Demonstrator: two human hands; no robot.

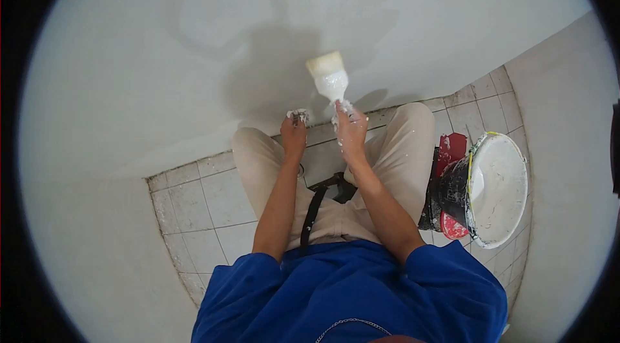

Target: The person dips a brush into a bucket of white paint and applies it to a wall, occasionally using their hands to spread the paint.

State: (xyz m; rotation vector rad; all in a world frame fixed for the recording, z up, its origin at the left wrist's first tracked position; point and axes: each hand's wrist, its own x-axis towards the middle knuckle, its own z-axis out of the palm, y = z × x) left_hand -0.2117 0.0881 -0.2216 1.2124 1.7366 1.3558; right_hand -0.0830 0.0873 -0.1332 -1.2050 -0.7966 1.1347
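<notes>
My right hand (352,135) is closed around the handle of a wide paintbrush (330,77). The brush points up toward the wall, its pale bristles uppermost and its lower part coated in wet white paint. White splashes cover the fingers of that hand. To its left, my left hand (294,138) is closed near the foot of the wall, with white-smeared material at its fingers. What it grips, if anything, is too small and smeared to name. Both hands are above my knees, apart from each other.
In front stands a whitish wall (161,85) with hand and brush shadows on it. At my right, a black bucket (496,189) with white material inside rests by red items (454,148). White floor tiles (219,194) meet side walls at left and right.
</notes>
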